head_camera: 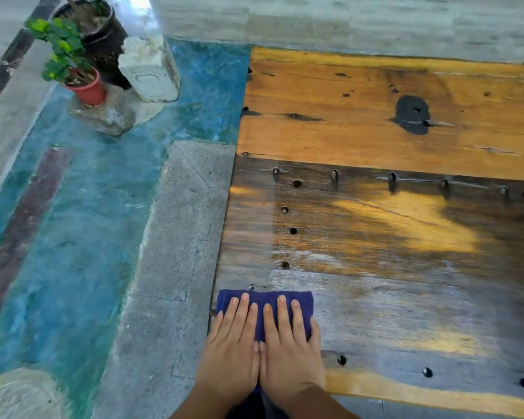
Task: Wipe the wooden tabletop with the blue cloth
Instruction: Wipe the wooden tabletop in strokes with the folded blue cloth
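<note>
- Blue cloth [265, 300]: lies folded at the near left corner of the wooden tabletop [390, 225], beneath both hands.
- Left hand [232, 346]: flat, fingers straight, pressing the cloth.
- Right hand [289, 347]: likewise flat beside it, thumbs touching.

Looks like a home patio or courtyard-type spot, semi-outdoor. Floor [82, 207] is weathered, painted blue-green w/ a dark red stripe, plus rough grey stone slabs [179, 237] along the table's edge. Top left: small leafy plant in a red pot [88, 90] sitting on a chunk of rock [106, 116], bigger black pot [103, 34] behind it, pale battered block [150, 71] beside them. Tabletop [390, 146] is rustic reclaimed planks, orange-brown, w/ dark stains, bolt holes, nail heads. Pale striped stone wall [345, 19] at back. Daylight throughout, worn lived-in surfaces, nothing shop- or office-like.
</note>
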